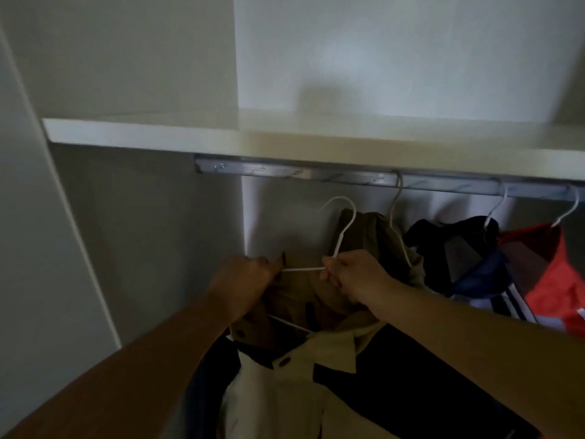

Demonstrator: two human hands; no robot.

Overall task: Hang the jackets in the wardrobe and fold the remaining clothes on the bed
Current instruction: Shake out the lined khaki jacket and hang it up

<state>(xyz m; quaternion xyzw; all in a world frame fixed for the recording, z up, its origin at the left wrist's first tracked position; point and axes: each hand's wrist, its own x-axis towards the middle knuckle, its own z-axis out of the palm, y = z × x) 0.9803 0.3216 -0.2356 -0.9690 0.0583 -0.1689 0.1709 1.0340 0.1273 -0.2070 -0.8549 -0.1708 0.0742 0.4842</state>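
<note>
Jacket (297, 293) on white hanger (342, 229), held below wardrobe shelf (221, 131) and metal rail (285, 172).

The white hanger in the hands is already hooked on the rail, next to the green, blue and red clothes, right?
Not yet. The head view shows the white hanger, gripped by the left hand and right hand, with its hook free below the rail. The green garment, blue jacket and red jacket do hang there.

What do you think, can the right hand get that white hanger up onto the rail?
Probably yes. The right hand pinches the white hanger just under the rail, and nothing sits between its hook and the bare stretch left of the hung jackets.
</note>
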